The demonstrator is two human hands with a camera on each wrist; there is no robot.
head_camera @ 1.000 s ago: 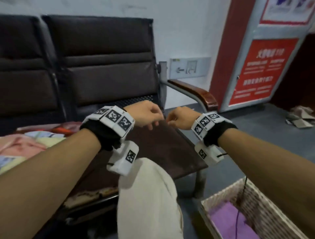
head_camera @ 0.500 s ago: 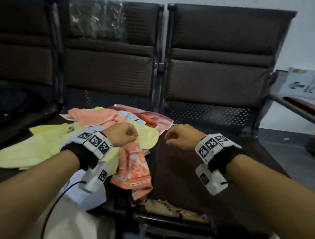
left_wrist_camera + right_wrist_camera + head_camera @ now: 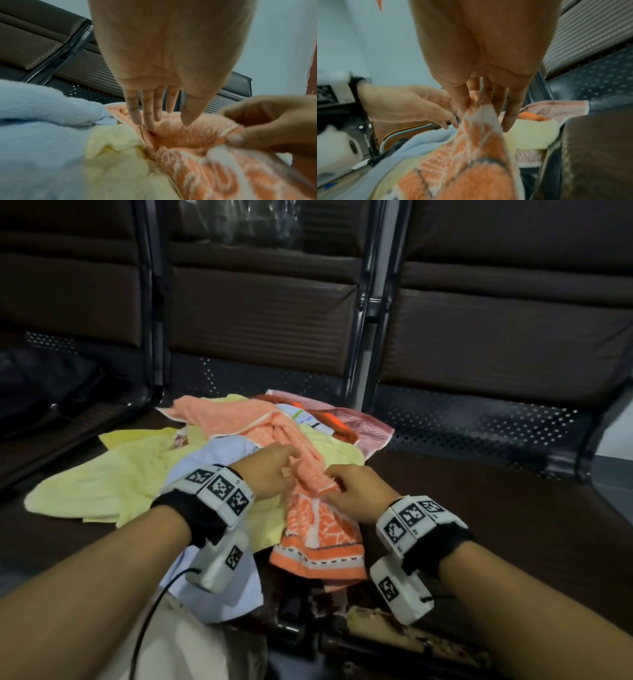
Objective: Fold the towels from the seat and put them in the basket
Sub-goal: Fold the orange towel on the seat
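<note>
A heap of towels lies on the middle seat. An orange patterned towel [image 3: 318, 542] [image 3: 197, 169] [image 3: 462, 169] drapes from the heap over the seat's front edge. My right hand [image 3: 334, 479] [image 3: 479, 108] pinches a raised fold of it between thumb and fingers. My left hand [image 3: 289, 465] [image 3: 167, 123] is just left of that fold, its straight fingers [image 3: 148, 121] pressing into a crease of the same towel. Under it lie a yellow towel [image 3: 113, 484] [image 3: 116, 155], a light blue towel [image 3: 219, 450] [image 3: 34, 121] and a pink towel [image 3: 363, 426] [image 3: 556, 108]. The basket is out of view.
The brown seat [image 3: 496, 525] to the right of the heap is bare, with a torn front edge [image 3: 411, 635]. A dark bag [image 3: 51, 392] lies on the left seat. Dark backrests [image 3: 260, 309] stand close behind, split by metal posts [image 3: 370, 302].
The view swung left, from the bare end seat and basket to the towel heap. Both hands moved forward onto the orange towel, and my right hand took hold of a fold.
</note>
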